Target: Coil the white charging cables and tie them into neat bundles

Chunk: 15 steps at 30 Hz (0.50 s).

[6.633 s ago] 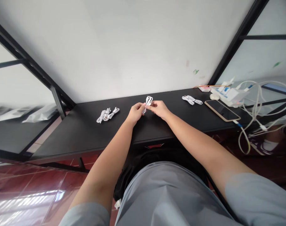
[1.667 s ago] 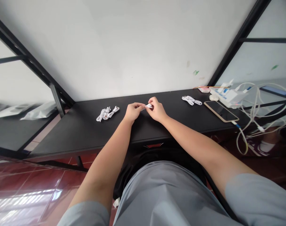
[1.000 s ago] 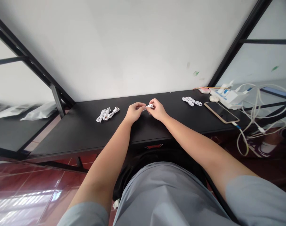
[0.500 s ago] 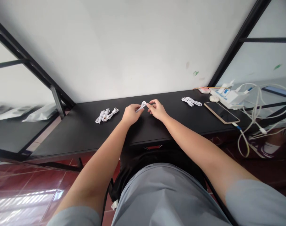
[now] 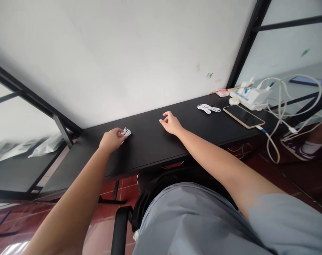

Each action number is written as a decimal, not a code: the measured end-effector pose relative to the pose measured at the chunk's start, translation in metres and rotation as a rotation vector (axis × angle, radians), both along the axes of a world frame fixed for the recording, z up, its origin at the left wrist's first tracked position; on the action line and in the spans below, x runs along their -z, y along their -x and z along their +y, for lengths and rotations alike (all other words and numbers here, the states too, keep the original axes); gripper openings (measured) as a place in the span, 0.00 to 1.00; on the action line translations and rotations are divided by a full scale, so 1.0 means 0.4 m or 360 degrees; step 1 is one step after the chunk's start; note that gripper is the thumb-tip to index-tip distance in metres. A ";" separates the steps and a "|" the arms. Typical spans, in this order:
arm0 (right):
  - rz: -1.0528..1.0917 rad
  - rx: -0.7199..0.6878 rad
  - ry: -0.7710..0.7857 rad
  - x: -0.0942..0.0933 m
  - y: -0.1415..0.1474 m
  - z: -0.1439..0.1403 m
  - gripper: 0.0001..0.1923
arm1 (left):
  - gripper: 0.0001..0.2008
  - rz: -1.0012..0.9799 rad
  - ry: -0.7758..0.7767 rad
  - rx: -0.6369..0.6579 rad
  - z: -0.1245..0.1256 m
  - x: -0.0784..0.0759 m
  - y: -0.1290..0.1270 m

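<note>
Left hand (image 5: 111, 139), fingers curled, pinching a small bundle of coiled white cable (image 5: 126, 132) at the left part of the long black desk (image 5: 150, 148). Right hand (image 5: 171, 124) rests empty at desk centre, fingers loosely bent and slightly apart. Right of it lie a second white cable bundle (image 5: 208, 108), then a gold-edged smartphone (image 5: 241, 116) and a white power strip (image 5: 250, 97).
</note>
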State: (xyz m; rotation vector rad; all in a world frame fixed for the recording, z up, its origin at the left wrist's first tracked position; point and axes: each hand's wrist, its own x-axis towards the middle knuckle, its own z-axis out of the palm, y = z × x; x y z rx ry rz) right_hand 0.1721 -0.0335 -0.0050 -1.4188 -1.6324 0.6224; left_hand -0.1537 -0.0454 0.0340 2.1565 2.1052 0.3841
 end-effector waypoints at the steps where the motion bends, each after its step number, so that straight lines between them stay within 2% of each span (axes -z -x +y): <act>1: 0.0003 -0.0005 0.0002 0.000 0.000 -0.001 0.15 | 0.17 0.0008 0.0001 0.0005 0.001 0.001 0.002; 6: 0.0031 -0.0023 -0.0012 0.003 -0.001 -0.002 0.14 | 0.17 0.0127 0.0014 -0.0053 0.001 -0.003 -0.009; 8: 0.0049 -0.0025 -0.0035 0.005 -0.002 0.000 0.13 | 0.18 0.0134 -0.0068 -0.0070 -0.001 -0.008 -0.031; 11: 0.0088 -0.0015 -0.0097 0.009 -0.003 0.005 0.11 | 0.17 0.0037 -0.0350 -0.0030 -0.003 -0.007 -0.098; 15: 0.0054 0.0079 -0.0146 0.014 -0.016 0.018 0.07 | 0.14 -0.0135 -0.0455 0.0265 0.015 0.017 -0.221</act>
